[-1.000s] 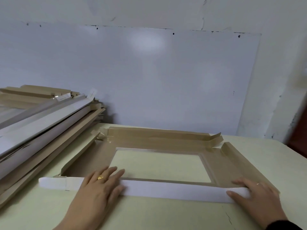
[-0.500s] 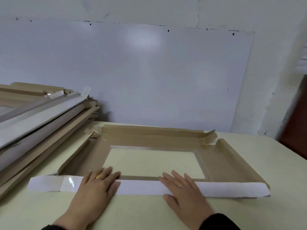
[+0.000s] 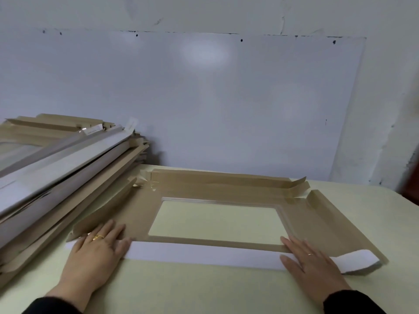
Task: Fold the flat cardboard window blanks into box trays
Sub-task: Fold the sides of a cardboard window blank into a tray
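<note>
Flat on the pale yellow-green table (image 3: 204, 291), near its middle: a brown cardboard blank with a rectangular window cut-out (image 3: 238, 196), its far flap and right side flap partly raised. Along the near edge, folded inward over the brown face, a long white strip flap (image 3: 204, 253). Pressed palm-down on the left end of that strip, partly over the brown border: the left hand (image 3: 97, 252), fingers (image 3: 108, 230) straight and slightly spread, gold ring on one of them, nothing pinched. Flat on the strip toward its right end: the right hand (image 3: 310, 261), fingers (image 3: 292, 244) extended and lightly spread, thin ring visible, thumb lying along the near edge of the strip. Just beyond the right hand, curling up off the table: the loose white end tab of the strip (image 3: 356, 260). Dark sleeves at both wrists. To the left, stacked high and leaning across the table edge: a pile of folded brown and white cardboard pieces (image 3: 56, 175), its lower right corner just beside the blank's left flap. Behind everything, against the wall: a large glossy white board (image 3: 204, 98).
</note>
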Demonstrator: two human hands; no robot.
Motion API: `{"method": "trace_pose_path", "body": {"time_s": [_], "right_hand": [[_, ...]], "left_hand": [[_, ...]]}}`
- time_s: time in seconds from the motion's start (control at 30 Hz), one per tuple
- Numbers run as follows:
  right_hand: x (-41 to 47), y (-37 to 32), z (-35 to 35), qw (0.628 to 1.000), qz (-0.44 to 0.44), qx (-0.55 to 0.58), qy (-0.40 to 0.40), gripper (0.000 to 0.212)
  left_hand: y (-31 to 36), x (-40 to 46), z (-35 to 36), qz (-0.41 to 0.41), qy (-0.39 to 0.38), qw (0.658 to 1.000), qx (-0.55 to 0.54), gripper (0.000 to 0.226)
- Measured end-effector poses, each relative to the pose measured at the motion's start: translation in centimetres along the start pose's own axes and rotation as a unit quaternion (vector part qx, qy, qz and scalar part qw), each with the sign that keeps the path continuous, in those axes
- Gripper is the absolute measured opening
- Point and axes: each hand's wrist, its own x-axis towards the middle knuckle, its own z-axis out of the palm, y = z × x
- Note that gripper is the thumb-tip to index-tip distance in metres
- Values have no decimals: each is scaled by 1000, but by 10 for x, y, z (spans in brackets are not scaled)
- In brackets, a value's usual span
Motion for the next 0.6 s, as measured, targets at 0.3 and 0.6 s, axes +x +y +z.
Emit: {"method": "trace_pose_path", "body": {"time_s": [0.3, 0.6], "right_hand": [[-8, -14, -5, 993, -98, 51, 45, 45], [-10, -41, -16, 961, -176, -62, 204, 21]], "left_hand": [[4, 0, 0, -53, 30, 998, 30, 35], [69, -32, -9, 315, 121, 941, -12, 53]]}}
